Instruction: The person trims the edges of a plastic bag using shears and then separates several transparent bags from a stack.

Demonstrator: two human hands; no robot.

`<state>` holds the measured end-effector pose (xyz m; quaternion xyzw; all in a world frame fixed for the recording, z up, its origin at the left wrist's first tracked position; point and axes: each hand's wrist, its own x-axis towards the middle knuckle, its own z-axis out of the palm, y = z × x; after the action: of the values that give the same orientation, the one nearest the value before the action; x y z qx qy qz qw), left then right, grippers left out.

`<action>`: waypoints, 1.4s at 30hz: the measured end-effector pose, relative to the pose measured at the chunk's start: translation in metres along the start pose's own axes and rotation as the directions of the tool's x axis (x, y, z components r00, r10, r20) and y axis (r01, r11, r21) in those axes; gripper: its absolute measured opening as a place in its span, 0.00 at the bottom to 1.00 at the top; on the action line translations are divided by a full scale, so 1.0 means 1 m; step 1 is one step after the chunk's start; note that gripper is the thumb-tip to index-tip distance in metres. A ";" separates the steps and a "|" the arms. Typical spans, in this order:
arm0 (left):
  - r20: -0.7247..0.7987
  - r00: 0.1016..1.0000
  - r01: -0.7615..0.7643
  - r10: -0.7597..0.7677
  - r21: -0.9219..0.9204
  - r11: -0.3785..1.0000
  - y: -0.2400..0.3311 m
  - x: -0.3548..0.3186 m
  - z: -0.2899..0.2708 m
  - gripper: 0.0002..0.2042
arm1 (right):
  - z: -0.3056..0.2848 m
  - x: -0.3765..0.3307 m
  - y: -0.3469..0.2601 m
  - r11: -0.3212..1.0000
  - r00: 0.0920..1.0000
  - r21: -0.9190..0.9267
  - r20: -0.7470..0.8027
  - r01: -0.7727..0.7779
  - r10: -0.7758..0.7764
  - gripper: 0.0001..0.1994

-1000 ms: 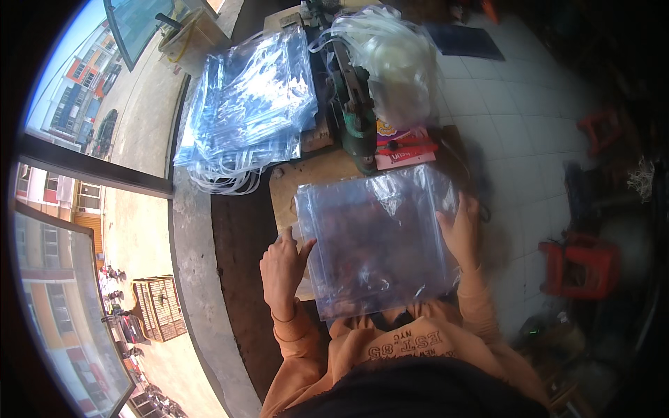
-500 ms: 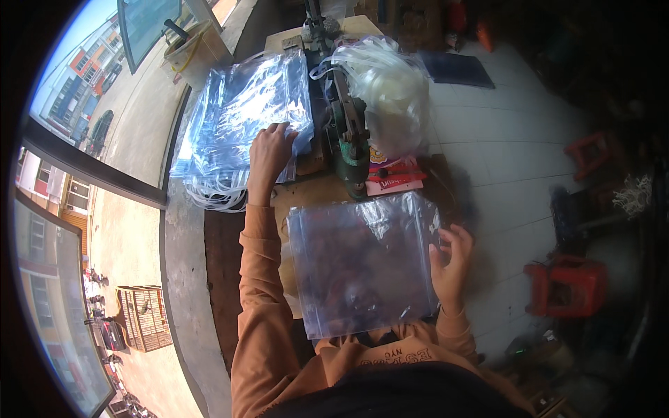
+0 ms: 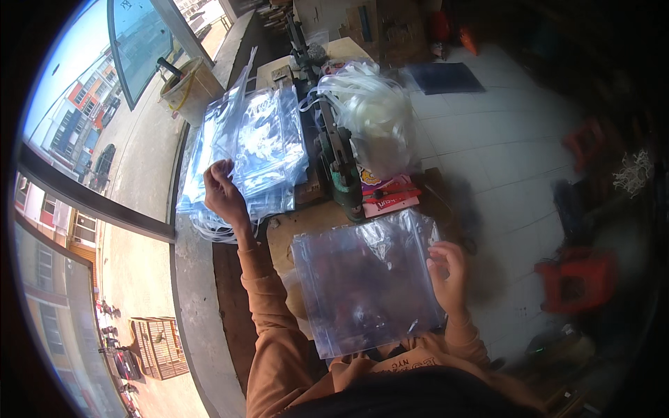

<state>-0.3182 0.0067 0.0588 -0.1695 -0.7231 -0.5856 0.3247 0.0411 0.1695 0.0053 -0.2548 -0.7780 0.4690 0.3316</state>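
My left hand point(image 3: 224, 194) is closed in a pinch on the edge of a clear plastic bag point(image 3: 233, 132), on top of a shiny stack of such bags at the left of the bench. Glare hides exactly where the fingertips grip. Another clear flat bag point(image 3: 362, 285) with seamed edges lies in front of my body. Beside its right edge is my right hand point(image 3: 448, 275), fingers curled with a gap between thumb and forefinger. Beyond this bag stands a narrow green hand press point(image 3: 341, 167).
Right of the press sits a bundle of whitish plastic strips point(image 3: 380, 118), with a red packet point(image 3: 394, 198) nearer me. A bucket point(image 3: 188, 90) stands by the open window at left. Red stools point(image 3: 578, 279) stand on the tiled floor. A dark sheet point(image 3: 446, 78) lies farther back.
My left hand has moved left and nearer to me, pulling at the top bag, and a strip of plastic now sticks up behind the stack. My right hand stays by the front bag's edge.
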 end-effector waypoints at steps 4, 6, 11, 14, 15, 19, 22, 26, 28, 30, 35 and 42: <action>-0.161 0.964 -0.209 0.212 0.037 0.977 0.086 -0.075 -0.036 0.15 | -0.007 0.008 -0.018 0.939 0.957 0.326 0.289 -0.108 0.009 0.20; 0.119 0.916 -0.390 0.383 0.038 0.920 0.132 -0.129 -0.066 0.13 | 0.006 0.020 -0.053 0.691 0.927 0.692 0.364 -0.207 -0.087 0.29; 0.689 0.598 -0.234 0.410 -0.340 0.911 0.199 -0.211 -0.076 0.20 | -0.014 0.029 -0.099 0.652 0.855 0.646 0.519 -0.396 0.006 0.25; 0.828 0.353 -0.207 0.435 -0.385 0.900 0.202 -0.193 -0.066 0.22 | -0.037 0.026 -0.090 0.664 0.873 0.589 0.435 -0.461 0.220 0.15; 0.806 0.374 -0.236 0.458 -0.395 0.888 0.197 -0.190 -0.066 0.23 | -0.041 0.024 -0.090 0.672 0.890 0.593 0.379 -0.443 0.253 0.13; 0.714 0.554 -0.413 0.427 -0.210 0.886 0.185 -0.180 -0.049 0.22 | -0.042 0.018 -0.094 0.651 0.881 0.596 0.366 -0.470 0.301 0.12; 0.699 0.570 -0.469 0.432 -0.155 0.870 0.187 -0.178 -0.043 0.24 | -0.050 0.017 -0.084 0.679 0.890 0.585 0.373 -0.445 0.262 0.12; 0.752 0.499 -0.510 0.430 -0.146 0.847 0.186 -0.176 -0.046 0.25 | -0.050 0.021 -0.075 0.635 0.856 0.598 0.467 -0.490 0.222 0.14; 0.765 0.497 -0.481 0.408 -0.149 0.864 0.185 -0.175 -0.047 0.25 | -0.049 0.022 -0.067 0.587 0.821 0.598 0.522 -0.546 0.232 0.15; 0.767 0.499 -0.450 0.403 -0.167 0.877 0.183 -0.171 -0.046 0.24 | -0.046 0.025 -0.063 0.593 0.834 0.625 0.529 -0.507 0.156 0.15; 0.788 0.523 -0.280 0.326 -0.202 0.938 0.173 -0.174 -0.045 0.20 | -0.046 0.030 -0.054 0.613 0.829 0.646 0.559 -0.455 0.025 0.13; 0.772 0.509 -0.314 0.380 -0.245 0.917 0.175 -0.177 -0.043 0.16 | -0.050 0.033 -0.057 0.684 0.802 0.549 0.590 -0.480 0.089 0.08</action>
<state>-0.0676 0.0347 0.0744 -0.5692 -0.7194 -0.3927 0.0648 0.0523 0.1969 0.0825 -0.1033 -0.5604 0.8160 0.0976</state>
